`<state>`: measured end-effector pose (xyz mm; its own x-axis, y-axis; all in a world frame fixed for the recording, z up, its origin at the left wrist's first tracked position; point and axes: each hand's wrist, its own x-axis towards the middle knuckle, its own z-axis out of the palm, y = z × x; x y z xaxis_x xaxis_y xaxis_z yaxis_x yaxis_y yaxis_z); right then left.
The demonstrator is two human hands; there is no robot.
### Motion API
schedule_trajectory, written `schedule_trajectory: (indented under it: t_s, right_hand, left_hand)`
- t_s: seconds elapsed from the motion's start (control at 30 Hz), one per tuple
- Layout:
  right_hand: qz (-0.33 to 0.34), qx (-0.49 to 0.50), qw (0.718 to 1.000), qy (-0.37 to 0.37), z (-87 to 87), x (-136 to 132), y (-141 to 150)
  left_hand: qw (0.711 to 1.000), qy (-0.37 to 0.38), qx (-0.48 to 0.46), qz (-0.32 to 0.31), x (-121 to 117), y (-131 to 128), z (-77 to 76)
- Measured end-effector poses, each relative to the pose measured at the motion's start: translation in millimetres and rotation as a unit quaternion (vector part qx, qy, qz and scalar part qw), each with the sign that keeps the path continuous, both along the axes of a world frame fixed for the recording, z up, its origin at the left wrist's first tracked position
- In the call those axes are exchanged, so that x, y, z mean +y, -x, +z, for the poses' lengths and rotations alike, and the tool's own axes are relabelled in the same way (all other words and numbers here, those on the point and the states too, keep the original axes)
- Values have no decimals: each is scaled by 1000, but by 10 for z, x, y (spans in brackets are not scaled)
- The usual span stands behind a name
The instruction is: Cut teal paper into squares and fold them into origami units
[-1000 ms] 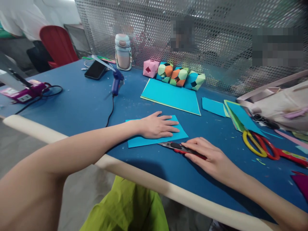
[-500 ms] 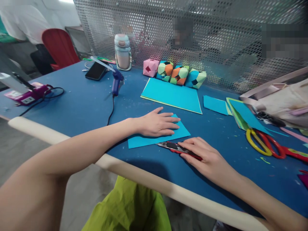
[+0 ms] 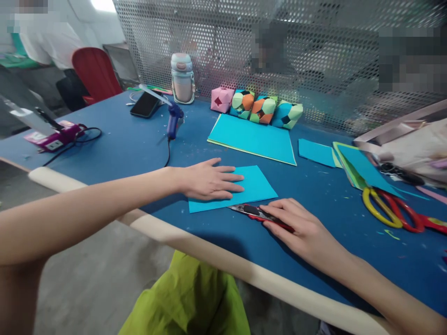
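A sheet of bright blue paper (image 3: 256, 179) lies on the blue tabletop in front of me, and it looks folded. My left hand (image 3: 213, 180) rests flat on its left part with fingers spread, holding nothing. In my right hand (image 3: 295, 221) is a utility knife (image 3: 256, 212) with red and black handle, fingers wrapped round it. The blade points left, at the paper's near edge; whether it touches or sits inside the fold I cannot tell.
Behind lie a stack of blue sheets (image 3: 253, 137) and several folded paper balls (image 3: 242, 103). A glue gun (image 3: 172, 121), a phone (image 3: 145, 103), a bottle (image 3: 182, 79) and a power strip (image 3: 57, 137) stand leftward. Scissors (image 3: 394, 209) and smaller blue papers (image 3: 316, 152) lie right.
My left hand has slid left across the paper, uncovering more of it. The right hand keeps its grip on the knife, nearly unmoved. The view has shifted slightly.
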<state>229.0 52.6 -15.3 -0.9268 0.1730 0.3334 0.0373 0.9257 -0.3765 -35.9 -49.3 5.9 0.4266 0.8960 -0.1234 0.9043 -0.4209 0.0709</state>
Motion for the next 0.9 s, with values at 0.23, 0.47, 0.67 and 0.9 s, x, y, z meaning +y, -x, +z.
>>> schedule_trajectory:
  t_s: [0.23, 0.47, 0.67, 0.9]
  right_hand:
    - [4, -12, 1000, 0, 29, -3, -3]
    - [8, -8, 1000, -1, 84, -51, 44]
    - [21, -5, 1000, -14, 98, -73, 70]
    - [27, -15, 999, -13, 53, -106, 101]
  left_hand:
    - [999, 18, -23, 35, -123, 107, -104]
    - [1000, 3, -16, 24, -99, 102, -114]
    - [1000, -10, -23, 12, -90, 118, -131]
    - [999, -25, -32, 5, -90, 114, -142]
